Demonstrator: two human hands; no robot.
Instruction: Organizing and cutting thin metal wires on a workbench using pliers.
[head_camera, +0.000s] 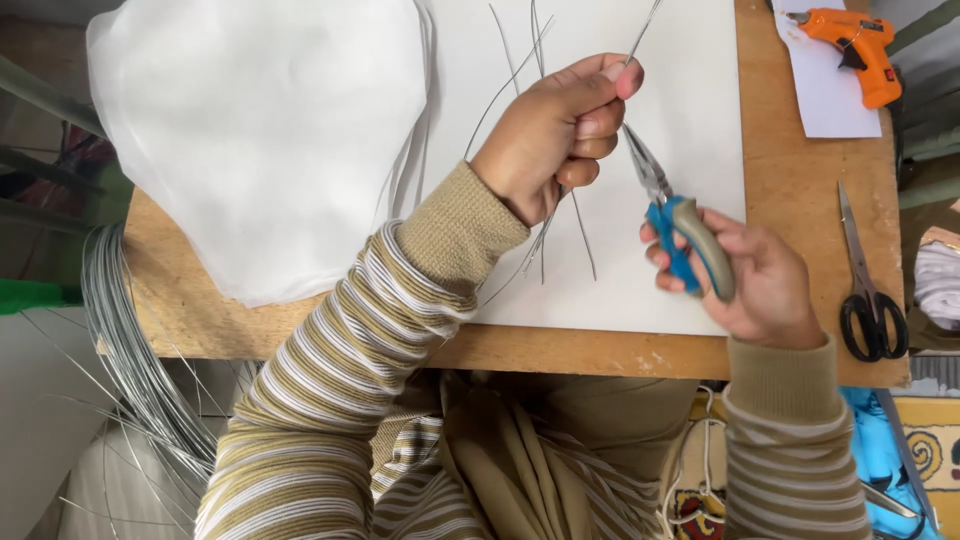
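Observation:
My left hand (555, 135) is closed around a bundle of thin silver wires (520, 70) that stick out above and below the fist, over a white sheet (690, 120) on the wooden table. My right hand (755, 275) grips needle-nose pliers (665, 195) with blue and grey handles. The pliers' tip points up toward a wire held at my left thumb and appears to touch it; the jaws look nearly closed.
A pile of sheer white fabric (270, 130) covers the table's left part. An orange glue gun (855, 45) lies on paper at the far right corner. Black-handled scissors (865, 290) lie by the right edge. A coil of silver wire (130, 350) hangs off the left side.

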